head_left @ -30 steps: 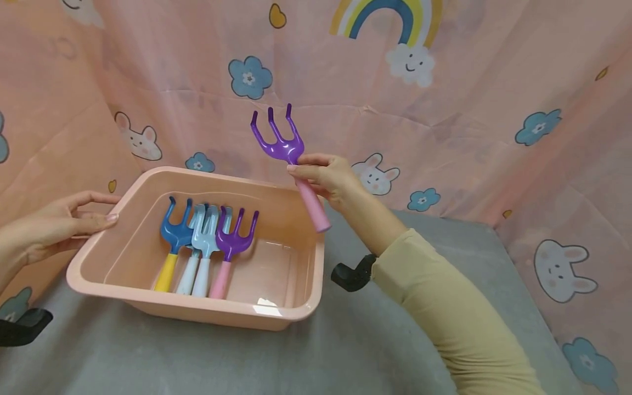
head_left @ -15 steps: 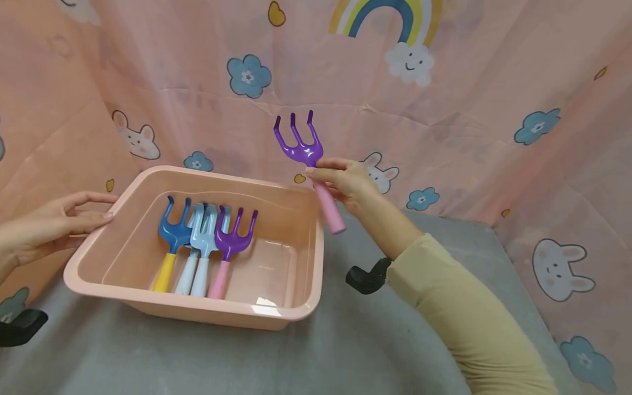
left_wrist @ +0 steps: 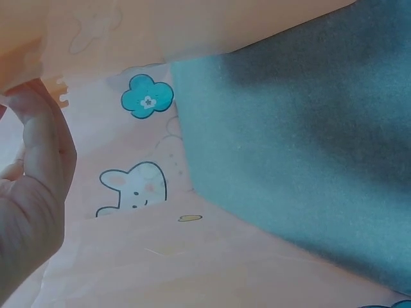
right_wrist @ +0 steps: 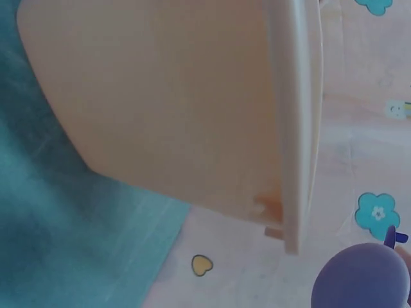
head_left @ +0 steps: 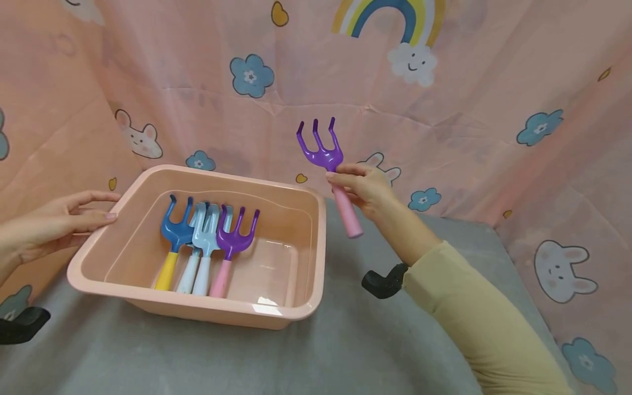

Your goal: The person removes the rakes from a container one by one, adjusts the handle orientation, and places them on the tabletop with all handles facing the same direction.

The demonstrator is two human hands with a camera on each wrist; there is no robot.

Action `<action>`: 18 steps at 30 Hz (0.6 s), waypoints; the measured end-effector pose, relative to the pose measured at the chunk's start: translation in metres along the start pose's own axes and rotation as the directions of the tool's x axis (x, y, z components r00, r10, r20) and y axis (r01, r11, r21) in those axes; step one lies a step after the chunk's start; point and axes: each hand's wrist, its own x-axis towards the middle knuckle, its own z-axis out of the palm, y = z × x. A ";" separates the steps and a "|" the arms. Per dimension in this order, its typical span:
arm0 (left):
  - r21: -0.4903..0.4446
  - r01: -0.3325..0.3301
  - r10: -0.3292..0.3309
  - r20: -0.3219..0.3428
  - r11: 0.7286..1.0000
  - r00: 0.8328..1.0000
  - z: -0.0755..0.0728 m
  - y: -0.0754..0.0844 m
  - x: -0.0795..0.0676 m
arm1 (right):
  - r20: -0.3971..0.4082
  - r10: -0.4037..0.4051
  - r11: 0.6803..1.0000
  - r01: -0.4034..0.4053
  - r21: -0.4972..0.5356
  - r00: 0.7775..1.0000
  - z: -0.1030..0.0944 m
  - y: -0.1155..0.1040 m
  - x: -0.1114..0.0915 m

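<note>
My right hand (head_left: 367, 189) pinches a three-pronged garden hand rake (head_left: 348, 211) by the top of its pink handle, purple prongs up, beyond the basin's right rim. In the right wrist view the rounded handle end (right_wrist: 359, 279) shows at the lower right corner. With thumb and fingers my left hand (head_left: 61, 222) grips the left rim of a peach plastic basin (head_left: 197, 304). Inside lie a blue rake with yellow handle (head_left: 176, 233), a pale blue fork (head_left: 203, 241) overlapping another pale blue tool (head_left: 187, 271), and a second purple rake with pink handle (head_left: 234, 241).
A grey cloth surface (head_left: 355, 340) lies under the basin. Pink printed curtain (head_left: 316, 71) hangs behind and along both sides. Black curved mounts (head_left: 385, 281) stick out by each wrist. The basin's outer wall (right_wrist: 167, 109) fills much of the right wrist view.
My right hand has carried the purple rake to the right and slightly down, from above the basin's right end to outside its rim. The left hand and basin stay nearly where they were.
</note>
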 end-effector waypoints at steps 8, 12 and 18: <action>-0.089 0.031 -0.029 0.025 0.996 0.999 -0.002 -0.001 0.001 | -0.007 0.024 1.000 -0.024 0.000 1.000 -0.009 0.009 0.002; -0.213 0.060 -0.052 0.044 0.975 0.998 -0.003 -0.002 0.001 | -0.011 0.039 0.999 -0.039 0.004 0.999 -0.013 0.014 0.003; -0.257 0.068 -0.058 0.046 0.964 0.997 -0.003 -0.002 0.001 | -0.023 0.077 0.997 -0.077 0.031 0.997 -0.020 0.022 0.004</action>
